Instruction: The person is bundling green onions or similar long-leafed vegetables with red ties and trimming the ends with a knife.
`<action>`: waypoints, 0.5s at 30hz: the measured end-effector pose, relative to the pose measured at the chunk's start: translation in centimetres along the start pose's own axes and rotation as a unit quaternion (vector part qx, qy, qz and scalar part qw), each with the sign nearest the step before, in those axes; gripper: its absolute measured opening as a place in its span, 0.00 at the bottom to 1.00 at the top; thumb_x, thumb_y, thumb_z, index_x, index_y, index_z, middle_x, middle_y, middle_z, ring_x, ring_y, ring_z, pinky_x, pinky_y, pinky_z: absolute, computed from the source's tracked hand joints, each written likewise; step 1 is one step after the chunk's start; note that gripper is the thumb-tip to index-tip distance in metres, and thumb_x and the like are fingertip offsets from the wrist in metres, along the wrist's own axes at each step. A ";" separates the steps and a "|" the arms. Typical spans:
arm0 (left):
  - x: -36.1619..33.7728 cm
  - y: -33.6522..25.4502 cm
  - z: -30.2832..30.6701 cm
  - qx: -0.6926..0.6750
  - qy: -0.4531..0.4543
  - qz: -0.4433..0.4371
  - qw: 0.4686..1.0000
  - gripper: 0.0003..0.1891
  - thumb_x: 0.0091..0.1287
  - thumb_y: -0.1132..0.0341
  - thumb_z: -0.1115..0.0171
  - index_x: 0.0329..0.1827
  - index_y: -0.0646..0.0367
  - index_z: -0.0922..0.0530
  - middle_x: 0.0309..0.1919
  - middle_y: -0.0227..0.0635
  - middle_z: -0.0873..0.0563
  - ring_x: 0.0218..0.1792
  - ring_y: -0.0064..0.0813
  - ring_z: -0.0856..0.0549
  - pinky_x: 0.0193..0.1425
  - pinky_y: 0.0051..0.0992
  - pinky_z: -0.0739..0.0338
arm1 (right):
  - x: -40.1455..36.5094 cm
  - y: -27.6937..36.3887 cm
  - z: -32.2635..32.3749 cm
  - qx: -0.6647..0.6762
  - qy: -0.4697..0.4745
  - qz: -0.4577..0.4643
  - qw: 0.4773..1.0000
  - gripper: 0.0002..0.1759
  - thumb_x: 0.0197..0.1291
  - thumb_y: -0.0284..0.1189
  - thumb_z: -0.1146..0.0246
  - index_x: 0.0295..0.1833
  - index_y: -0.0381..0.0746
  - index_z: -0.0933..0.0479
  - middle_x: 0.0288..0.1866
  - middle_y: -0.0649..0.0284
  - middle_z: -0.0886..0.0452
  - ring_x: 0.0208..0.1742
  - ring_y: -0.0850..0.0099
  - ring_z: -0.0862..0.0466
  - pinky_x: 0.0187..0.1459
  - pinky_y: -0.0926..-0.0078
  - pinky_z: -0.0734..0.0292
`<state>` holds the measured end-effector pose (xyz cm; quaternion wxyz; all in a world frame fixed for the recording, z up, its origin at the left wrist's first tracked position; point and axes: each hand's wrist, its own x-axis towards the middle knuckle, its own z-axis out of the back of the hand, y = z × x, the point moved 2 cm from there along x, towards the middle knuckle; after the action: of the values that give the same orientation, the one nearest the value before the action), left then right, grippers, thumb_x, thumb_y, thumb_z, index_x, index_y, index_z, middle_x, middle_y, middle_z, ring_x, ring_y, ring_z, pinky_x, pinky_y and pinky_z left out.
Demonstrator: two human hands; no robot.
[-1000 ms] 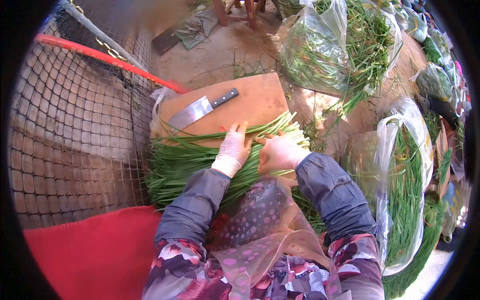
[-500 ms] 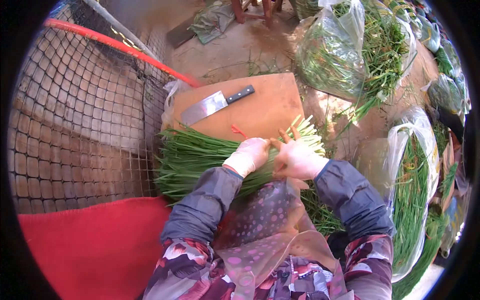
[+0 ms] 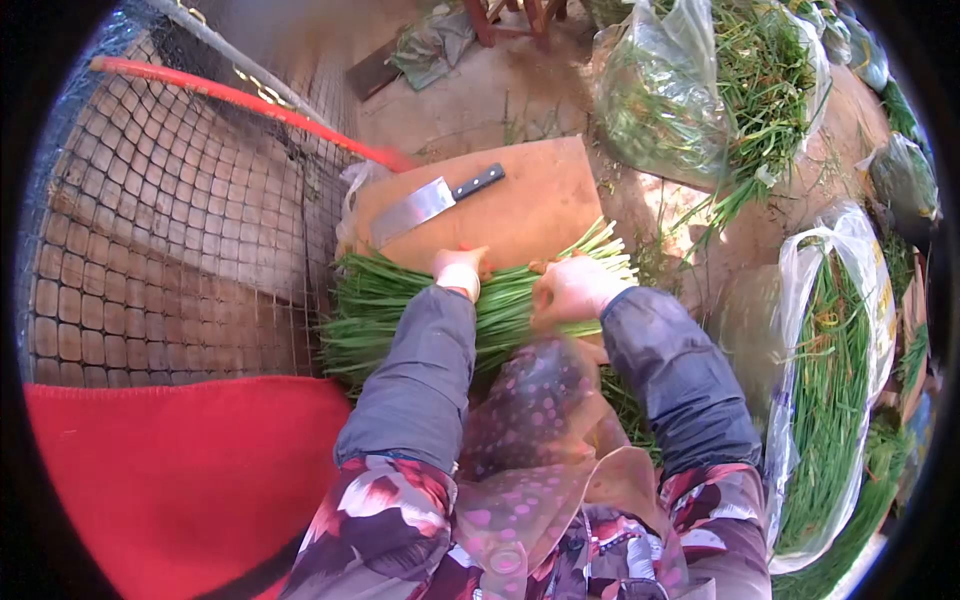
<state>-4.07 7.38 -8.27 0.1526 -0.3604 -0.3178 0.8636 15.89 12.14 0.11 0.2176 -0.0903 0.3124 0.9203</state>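
A thick bundle of long green chives (image 3: 400, 305) lies across the near edge of a brown cutting board (image 3: 530, 205). My left hand (image 3: 459, 268), in a pale glove, reaches over the top of the bundle and curls around its far side. Just to its right, my gloved right hand (image 3: 565, 290) grips the bundle close to the pale stem ends (image 3: 605, 250). A cleaver (image 3: 425, 203) with a black handle rests on the board's far left part, apart from both hands.
A wire mesh fence with a red bar (image 3: 230, 98) stands at the left. A red cloth (image 3: 170, 480) lies at the lower left. Clear plastic bags of chives (image 3: 690, 90) (image 3: 830, 380) fill the right side. Loose greens litter the dirt floor.
My left hand has moved from the near side of the bundle up over its top toward the board. My right hand has closed tighter on the stems. The view has shifted slightly.
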 end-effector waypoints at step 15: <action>-3.2 -5.7 -2.2 0.394 0.051 -0.239 0.886 0.10 0.53 0.60 0.36 0.38 0.50 0.15 0.41 0.43 0.13 0.47 0.44 0.15 0.53 0.37 0.22 | -2.4 0.4 -1.9 0.008 -0.102 -0.022 0.995 0.15 0.43 0.48 0.31 0.33 0.52 0.16 0.57 0.61 0.21 0.56 0.60 0.22 0.59 0.49 0.35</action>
<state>-0.05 11.06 -3.99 0.4996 -0.2275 -0.0201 0.8356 17.91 9.85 -0.51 0.2696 -0.0015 0.2943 0.9169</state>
